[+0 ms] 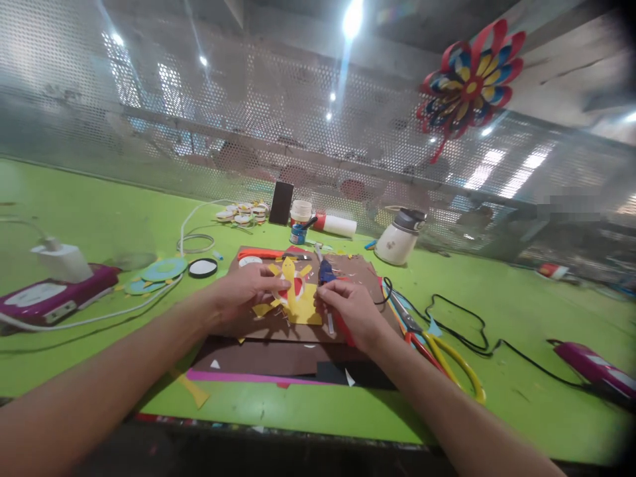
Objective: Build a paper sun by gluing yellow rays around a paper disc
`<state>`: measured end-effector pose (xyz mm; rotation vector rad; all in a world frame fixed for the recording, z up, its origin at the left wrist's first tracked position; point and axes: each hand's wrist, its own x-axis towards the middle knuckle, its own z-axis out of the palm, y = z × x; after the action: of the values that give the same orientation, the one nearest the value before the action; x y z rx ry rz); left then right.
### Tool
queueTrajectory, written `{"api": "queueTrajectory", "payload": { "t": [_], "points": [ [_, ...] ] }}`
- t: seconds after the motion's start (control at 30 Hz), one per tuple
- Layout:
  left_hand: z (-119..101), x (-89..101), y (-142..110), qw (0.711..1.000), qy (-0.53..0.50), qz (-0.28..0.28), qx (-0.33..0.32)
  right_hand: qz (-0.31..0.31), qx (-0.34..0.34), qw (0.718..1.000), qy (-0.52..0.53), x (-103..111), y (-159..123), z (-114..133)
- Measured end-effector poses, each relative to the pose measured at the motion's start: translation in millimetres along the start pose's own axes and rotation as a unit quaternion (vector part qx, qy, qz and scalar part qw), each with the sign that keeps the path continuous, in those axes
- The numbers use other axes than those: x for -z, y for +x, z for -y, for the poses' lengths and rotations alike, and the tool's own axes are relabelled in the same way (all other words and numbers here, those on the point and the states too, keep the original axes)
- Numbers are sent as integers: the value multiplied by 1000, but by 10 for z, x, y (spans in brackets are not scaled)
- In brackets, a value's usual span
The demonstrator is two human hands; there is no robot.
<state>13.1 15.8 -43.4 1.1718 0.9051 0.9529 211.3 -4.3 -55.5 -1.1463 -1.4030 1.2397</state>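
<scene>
Any print on the blue jar (298, 234) is too small for you to read; the pale flask (397, 240) at the far right carries a small dark mark you can't make out. You work at a green table (74, 205), with brown card (271, 334) spread at its near middle and paper scraps around. A perforated screen (199, 119) rises beyond the far edge, a bright light (353, 21) shines overhead, and a paper flower (472, 87) hangs at upper right. Scissors (460, 364) lie to the right, their handles yellow and red.

The cutout (289, 273) is above the middle of the card: yellow, round-headed with tiny dark dots, its limbs spread, a white-edged red round against it. Your left hand (241, 291) holds it in a narrow pinch at its left side. Your right hand (355, 310) has its fingertips drawn close beside the dark-blue tool (326, 270); whether they grip anything, you can't tell.
</scene>
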Motion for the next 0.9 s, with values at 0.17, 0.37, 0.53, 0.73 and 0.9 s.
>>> {"api": "queueTrajectory", "payload": {
  "t": [0.17, 0.37, 0.53, 0.73, 0.9],
  "points": [
    [44, 29, 37, 1000, -25, -4, 1, 45, -21, 999, 1, -26, -21, -18],
    [72, 50, 59, 999, -32, 0, 4, 79, -29, 996, -11, -35, -36, -9],
    [71, 51, 73, 1000, -26, -7, -4, 78, -29, 996, -17, -3, -26, 17],
    [103, 71, 76, 1000, -10, 1, 21, 57, -11, 998, -6, 12, -30, 44],
    [101, 2, -2, 997, -11, 44, 66, 9, 4, 999, 35, 96, 29, 55]
  ]
}}
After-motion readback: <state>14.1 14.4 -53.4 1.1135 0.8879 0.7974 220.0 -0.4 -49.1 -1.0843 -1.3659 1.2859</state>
